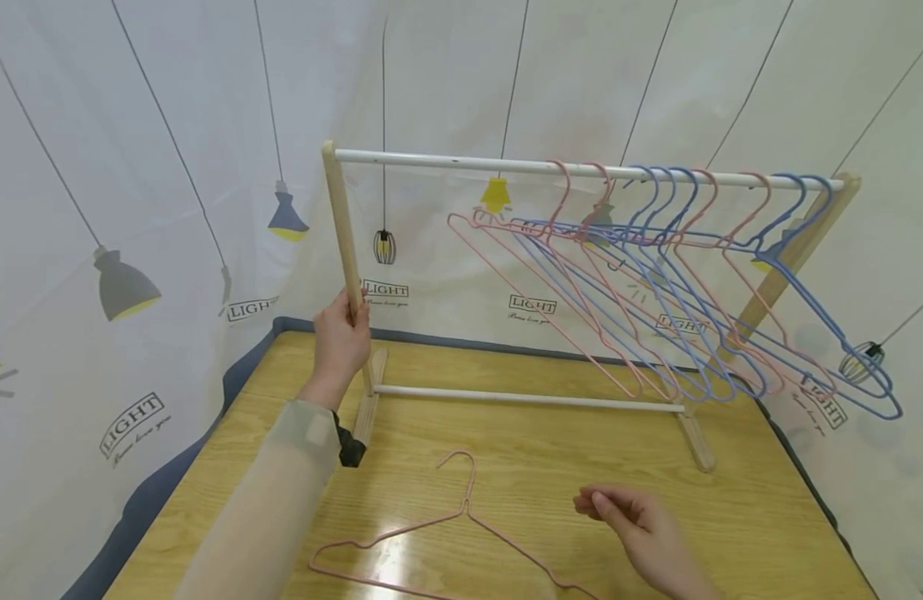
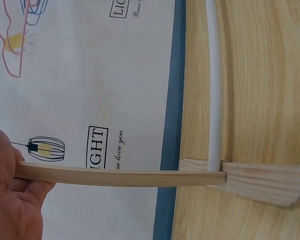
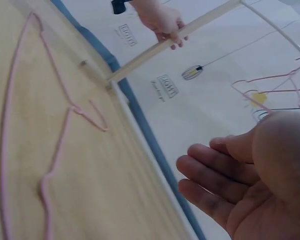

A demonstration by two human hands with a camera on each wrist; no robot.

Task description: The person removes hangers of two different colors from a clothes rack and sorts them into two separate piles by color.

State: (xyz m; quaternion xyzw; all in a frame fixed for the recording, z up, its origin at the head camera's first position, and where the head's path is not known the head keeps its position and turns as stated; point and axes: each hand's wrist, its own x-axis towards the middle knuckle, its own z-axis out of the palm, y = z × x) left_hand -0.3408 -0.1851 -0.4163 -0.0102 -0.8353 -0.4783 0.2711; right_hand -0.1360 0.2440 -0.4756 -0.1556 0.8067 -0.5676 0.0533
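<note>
Left hand [image 1: 341, 337] wrapped round the left post [image 1: 346, 237] of the rack [image 1: 581, 169], steadying it on the table [image 1: 739, 517]; right hand [image 1: 641, 529] hovering empty at the near right with fingers relaxed and loosely bent, just right of the pink hanger [image 1: 461, 521] lying flat near the front edge. Risk of tipping or skidding the light rack if the left grip pulls sideways, swinging the crowded hangers [image 1: 671, 283] on the far right off the rail; also of snagging a new hook among them.
</note>
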